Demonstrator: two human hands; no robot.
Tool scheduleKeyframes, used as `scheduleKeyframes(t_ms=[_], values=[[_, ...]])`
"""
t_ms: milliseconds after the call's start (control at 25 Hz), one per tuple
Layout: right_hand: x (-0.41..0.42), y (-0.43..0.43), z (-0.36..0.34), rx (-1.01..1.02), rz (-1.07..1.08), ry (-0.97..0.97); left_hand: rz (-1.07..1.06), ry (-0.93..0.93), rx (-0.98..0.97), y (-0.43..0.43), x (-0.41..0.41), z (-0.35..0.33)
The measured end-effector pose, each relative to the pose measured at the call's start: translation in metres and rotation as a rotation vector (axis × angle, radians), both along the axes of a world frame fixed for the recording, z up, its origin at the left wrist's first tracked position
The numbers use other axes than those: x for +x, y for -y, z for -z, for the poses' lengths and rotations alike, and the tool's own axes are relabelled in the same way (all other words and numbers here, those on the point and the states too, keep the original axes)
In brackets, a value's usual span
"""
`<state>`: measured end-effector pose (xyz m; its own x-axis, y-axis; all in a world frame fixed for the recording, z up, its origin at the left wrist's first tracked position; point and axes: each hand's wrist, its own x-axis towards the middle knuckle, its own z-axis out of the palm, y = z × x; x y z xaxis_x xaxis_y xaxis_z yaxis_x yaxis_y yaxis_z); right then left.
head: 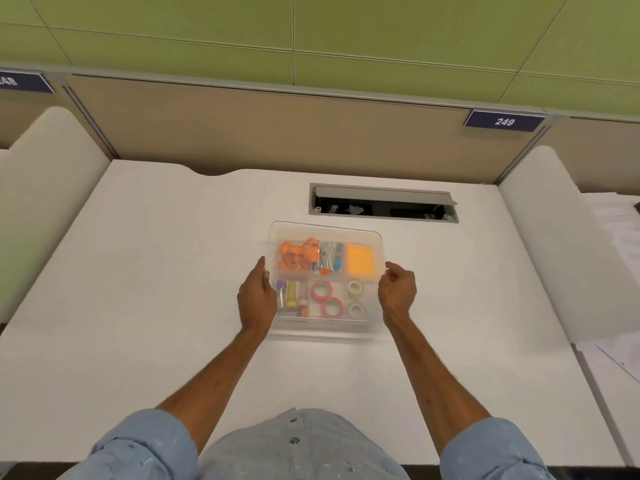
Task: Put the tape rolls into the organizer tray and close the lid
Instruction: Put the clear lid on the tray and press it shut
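Note:
A clear organizer tray [322, 326] sits in the middle of the white desk. In its front compartments lie two red tape rolls [327, 298] and two white tape rolls [356, 298]. Orange items, pens and an orange notepad fill the other compartments. A transparent lid [325, 232] hovers over the tray, its far edge past the tray's back. My left hand [258, 299] grips the lid's left edge and my right hand [396, 292] pinches its right edge.
An open cable hatch [382, 203] is set into the desk just behind the tray. Beige partition panels close the back, white dividers stand on both sides, and papers [620, 233] lie on the neighbouring desk to the right.

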<state>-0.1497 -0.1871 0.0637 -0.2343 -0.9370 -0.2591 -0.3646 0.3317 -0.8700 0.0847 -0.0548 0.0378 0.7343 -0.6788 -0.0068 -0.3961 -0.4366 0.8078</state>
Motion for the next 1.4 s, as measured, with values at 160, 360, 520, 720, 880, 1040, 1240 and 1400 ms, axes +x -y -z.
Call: scheduleKeyframes(t_ms=[160,360,520,720,880,1040,1240,1400], values=[[-0.005,0.007,0.008,0.014,-0.01,-0.01,0.019,0.004,0.035,0.011,-0.001,0.004],[0.0,0.015,0.012,0.019,-0.047,-0.057,0.005,0.006,0.103,0.017,-0.005,0.011],[-0.003,0.017,0.014,-0.018,-0.105,-0.167,0.014,-0.017,0.127,0.017,-0.007,0.016],[-0.004,0.014,0.02,-0.032,-0.169,-0.271,-0.003,-0.059,0.127,0.014,-0.016,0.021],[-0.005,0.017,0.019,-0.038,-0.196,-0.291,0.015,-0.101,0.128,0.014,-0.014,0.022],[-0.007,0.019,0.018,-0.011,-0.223,-0.29,0.061,-0.125,0.148,0.012,-0.012,0.024],[-0.01,-0.008,0.022,-0.197,-0.472,-0.731,0.304,0.297,0.183,0.001,-0.018,0.027],[-0.013,-0.046,0.038,-0.304,-0.718,-0.905,0.508,0.467,0.258,-0.016,-0.033,0.038]])
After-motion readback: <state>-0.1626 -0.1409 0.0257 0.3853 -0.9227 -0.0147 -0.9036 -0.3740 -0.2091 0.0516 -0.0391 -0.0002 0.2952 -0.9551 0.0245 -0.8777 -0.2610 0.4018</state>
